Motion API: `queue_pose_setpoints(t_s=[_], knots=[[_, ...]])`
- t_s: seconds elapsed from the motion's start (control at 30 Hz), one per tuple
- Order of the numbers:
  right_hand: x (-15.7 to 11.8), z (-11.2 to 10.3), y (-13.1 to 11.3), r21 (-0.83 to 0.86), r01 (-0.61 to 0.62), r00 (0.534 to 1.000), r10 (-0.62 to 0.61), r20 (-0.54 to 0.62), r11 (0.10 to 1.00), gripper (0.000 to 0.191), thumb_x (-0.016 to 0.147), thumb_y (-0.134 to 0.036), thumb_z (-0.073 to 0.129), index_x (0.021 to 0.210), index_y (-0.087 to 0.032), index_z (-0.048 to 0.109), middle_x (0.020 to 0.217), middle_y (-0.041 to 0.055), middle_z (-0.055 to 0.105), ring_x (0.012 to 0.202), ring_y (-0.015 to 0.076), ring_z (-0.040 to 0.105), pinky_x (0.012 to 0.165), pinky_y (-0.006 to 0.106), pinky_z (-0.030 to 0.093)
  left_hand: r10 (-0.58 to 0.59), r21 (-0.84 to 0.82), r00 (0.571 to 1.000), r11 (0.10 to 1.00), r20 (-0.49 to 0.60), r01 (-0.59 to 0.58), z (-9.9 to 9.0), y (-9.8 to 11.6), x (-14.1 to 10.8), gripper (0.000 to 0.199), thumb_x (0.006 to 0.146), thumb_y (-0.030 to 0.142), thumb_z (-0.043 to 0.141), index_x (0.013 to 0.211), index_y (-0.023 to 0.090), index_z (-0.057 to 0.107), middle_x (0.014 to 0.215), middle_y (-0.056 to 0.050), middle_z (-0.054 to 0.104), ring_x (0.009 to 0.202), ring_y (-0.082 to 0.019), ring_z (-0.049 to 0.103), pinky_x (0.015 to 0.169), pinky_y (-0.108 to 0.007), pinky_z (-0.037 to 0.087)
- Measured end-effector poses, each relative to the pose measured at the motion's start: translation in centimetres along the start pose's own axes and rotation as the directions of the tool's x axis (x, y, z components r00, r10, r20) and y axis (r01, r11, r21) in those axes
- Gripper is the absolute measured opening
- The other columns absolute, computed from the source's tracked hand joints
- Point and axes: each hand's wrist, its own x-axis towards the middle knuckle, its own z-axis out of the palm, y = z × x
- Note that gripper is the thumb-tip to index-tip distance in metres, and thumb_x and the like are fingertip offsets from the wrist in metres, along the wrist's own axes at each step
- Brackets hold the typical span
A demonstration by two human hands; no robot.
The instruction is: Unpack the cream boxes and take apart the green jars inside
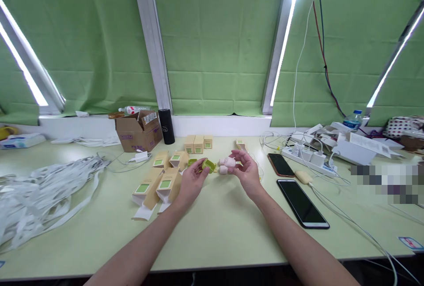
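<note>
Left hand (pixel 193 181) and right hand (pixel 247 174) face each other over the middle of the tabletop (pixel 228 228), with a small green piece (pixel 208 165) and a pale pink piece (pixel 228 162) between them. The pink piece lies just right of the green one, its long axis running roughly left to right, one end towards the green; whether the two touch is too small to tell. Each hand is nearest to the piece on its own side: the left is closed to a pinch on the green piece, thumb against fingers, while the right grips the pink piece between thumb and fingertips, its other fingers loosely spread. Just beyond the left hand, a second green item (pixel 191 161) shows. Four larger cartons (pixel 170 180) stand left of that hand, with three small boxes (pixel 198 145) farther back and another box (pixel 240 144) behind the right hand. Well to the right lie two phones (pixel 302 202) and a power strip (pixel 309 161); white strips (pixel 49 189) heap at far left.
</note>
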Motion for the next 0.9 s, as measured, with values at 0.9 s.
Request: queue_pose_setpoints(t_s=[0.9], knots=[[0.3, -3.0, -0.4, -0.901, 0.431, 0.891, 0.133, 0.433, 0.046, 0.034, 0.076, -0.007, 0.068, 0.106, -0.022, 0.072, 0.108, 0.0091, 0.073, 0.107, 0.0279, 0.06, 0.085, 0.037, 0.036, 0.035, -0.112, 0.999, 0.993, 0.006, -0.034, 0.0, 0.3, -0.3, 0.055, 0.073, 0.038, 0.087, 0.119, 0.016, 0.065, 0.118, -0.014, 0.072, 0.113, -0.027, 0.069, 0.104, -0.044, 0.055]])
